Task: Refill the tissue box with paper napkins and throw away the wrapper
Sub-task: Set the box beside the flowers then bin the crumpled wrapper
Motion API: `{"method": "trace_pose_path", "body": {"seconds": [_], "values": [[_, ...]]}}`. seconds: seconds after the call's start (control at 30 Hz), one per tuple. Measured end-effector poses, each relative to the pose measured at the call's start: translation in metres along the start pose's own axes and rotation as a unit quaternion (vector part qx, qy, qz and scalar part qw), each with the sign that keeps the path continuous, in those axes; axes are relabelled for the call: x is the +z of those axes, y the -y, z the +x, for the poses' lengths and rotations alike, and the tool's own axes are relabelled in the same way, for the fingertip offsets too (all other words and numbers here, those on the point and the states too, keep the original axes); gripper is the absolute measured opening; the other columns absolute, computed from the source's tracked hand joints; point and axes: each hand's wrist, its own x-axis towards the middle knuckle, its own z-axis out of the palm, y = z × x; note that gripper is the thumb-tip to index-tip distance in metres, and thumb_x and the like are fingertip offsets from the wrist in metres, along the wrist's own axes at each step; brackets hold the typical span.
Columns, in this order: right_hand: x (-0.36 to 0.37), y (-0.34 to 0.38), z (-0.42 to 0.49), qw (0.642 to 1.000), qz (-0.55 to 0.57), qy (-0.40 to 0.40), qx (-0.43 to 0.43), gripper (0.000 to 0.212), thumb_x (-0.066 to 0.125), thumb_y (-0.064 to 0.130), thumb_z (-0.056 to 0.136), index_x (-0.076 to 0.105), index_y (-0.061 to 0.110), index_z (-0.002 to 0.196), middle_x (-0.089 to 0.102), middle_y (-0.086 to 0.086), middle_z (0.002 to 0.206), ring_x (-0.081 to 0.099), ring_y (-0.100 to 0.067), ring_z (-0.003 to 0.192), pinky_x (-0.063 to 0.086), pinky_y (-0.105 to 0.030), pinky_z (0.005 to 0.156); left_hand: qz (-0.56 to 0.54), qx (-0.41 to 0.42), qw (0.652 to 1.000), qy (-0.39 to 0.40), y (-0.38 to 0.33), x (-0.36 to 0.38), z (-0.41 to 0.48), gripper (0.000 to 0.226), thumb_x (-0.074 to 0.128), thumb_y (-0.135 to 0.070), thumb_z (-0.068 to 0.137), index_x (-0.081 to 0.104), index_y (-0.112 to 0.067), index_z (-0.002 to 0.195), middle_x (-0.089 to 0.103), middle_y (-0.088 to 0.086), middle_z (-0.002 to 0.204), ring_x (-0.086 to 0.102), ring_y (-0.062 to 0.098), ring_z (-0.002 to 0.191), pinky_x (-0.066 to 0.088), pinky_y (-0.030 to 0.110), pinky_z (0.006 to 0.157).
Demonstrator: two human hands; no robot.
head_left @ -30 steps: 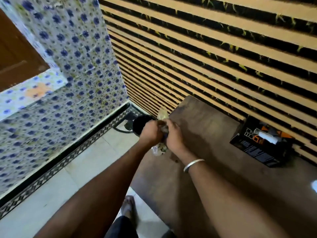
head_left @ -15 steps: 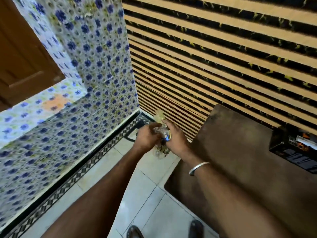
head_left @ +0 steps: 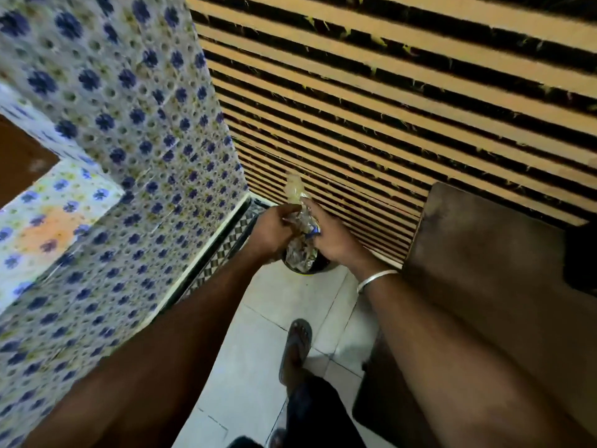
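Wrapper [head_left: 298,244] crumpled between both hands over a dark bin [head_left: 318,265].
Left hand [head_left: 273,232] and right hand [head_left: 334,239] clamp it together; since a second ago they have left the table [head_left: 491,253] and now hang above the floor, beside a sandalled foot [head_left: 295,347].

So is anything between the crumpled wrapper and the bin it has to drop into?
Nothing visible. Both the left hand and right hand hold the wrapper above the dark bin on the floor in the corner; the hands and wrapper hide most of its opening.
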Motion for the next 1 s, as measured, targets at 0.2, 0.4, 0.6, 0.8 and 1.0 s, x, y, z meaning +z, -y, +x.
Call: {"method": "trace_pose_path", "body": {"seconds": [0.2,0.4,0.6,0.8,1.0], "values": [[0.004,-0.024,0.087,0.97,-0.194,-0.141,0.029,0.058,0.067,0.007,0.081,0.04,0.026,0.129,0.071,-0.009,0.103,0.066,-0.03,0.094,0.056,-0.041,0.078,0.06,0.02,0.998,-0.008,0.022,0.014,0.102,0.039,0.061,-0.006,0.084,0.072,-0.016,0.12,0.076,0.009,0.111,0.07,0.021,0.094,0.045,0.019,0.079],[0.038,-0.1,0.163,0.975,-0.138,-0.161,0.06,0.033,0.062,0.017,0.087,0.057,0.016,0.12,0.071,-0.009,0.089,0.068,-0.028,0.082,0.056,-0.041,0.072,0.078,0.006,0.997,0.026,0.094,0.073,0.19,0.029,0.058,-0.029,0.085,0.077,-0.023,0.105,0.078,0.005,0.105,0.073,0.023,0.094,0.056,0.033,0.085],[0.091,-0.195,0.213,0.969,-0.057,-0.17,0.171,0.021,0.068,0.01,0.083,0.068,0.001,0.102,0.072,-0.018,0.099,0.066,-0.036,0.094,0.052,-0.042,0.084,0.058,-0.004,0.997,0.047,0.182,0.144,0.252,0.021,0.058,-0.01,0.091,0.075,-0.003,0.101,0.071,0.004,0.094,0.063,0.02,0.087,0.041,0.014,0.083],[0.153,-0.29,0.263,0.957,0.08,-0.093,0.261,0.025,0.057,0.003,0.091,0.067,0.0,0.113,0.067,-0.01,0.107,0.059,-0.02,0.098,0.041,-0.023,0.085,0.066,-0.022,0.99,0.12,0.293,0.219,0.302,0.031,0.052,-0.018,0.086,0.073,-0.002,0.1,0.073,0.02,0.104,0.068,0.039,0.101,0.051,0.045,0.091],[0.22,-0.365,0.298,0.939,0.1,0.024,0.328,0.032,0.042,0.0,0.098,0.057,-0.006,0.125,0.06,-0.023,0.126,0.056,-0.035,0.12,0.045,-0.03,0.089,0.122,-0.045,0.962,0.238,0.364,0.264,0.334,0.033,0.054,-0.008,0.094,0.059,0.002,0.125,0.063,0.024,0.125,0.059,0.039,0.118,0.042,0.033,0.092]]}}
